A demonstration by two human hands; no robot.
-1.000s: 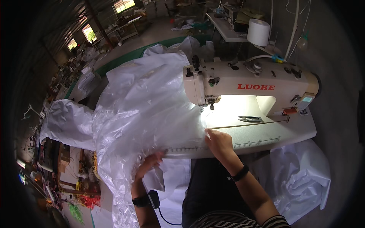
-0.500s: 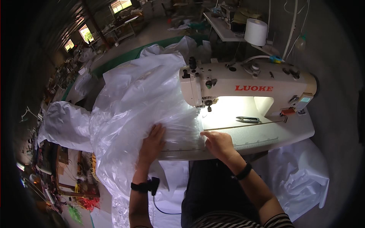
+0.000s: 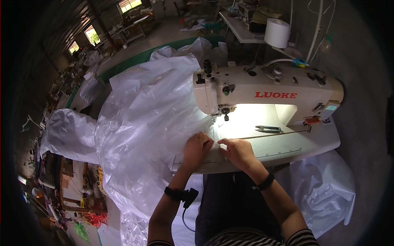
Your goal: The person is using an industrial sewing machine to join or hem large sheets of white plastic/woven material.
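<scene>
Left hand (image 3: 197, 151) and right hand (image 3: 239, 153) pinch a white sheet (image 3: 143, 110), its right edge running forward to the sewing machine (image 3: 262, 86).

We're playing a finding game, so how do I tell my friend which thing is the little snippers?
Find the big cream-coloured metal sewing machine, then look under its arm at the pale flat bed. Past the person's bare right hand, and toward the right, lie the slim, dark metal thread snips. They're the only small dark tool lying there, standing out against the pale surface.
</scene>
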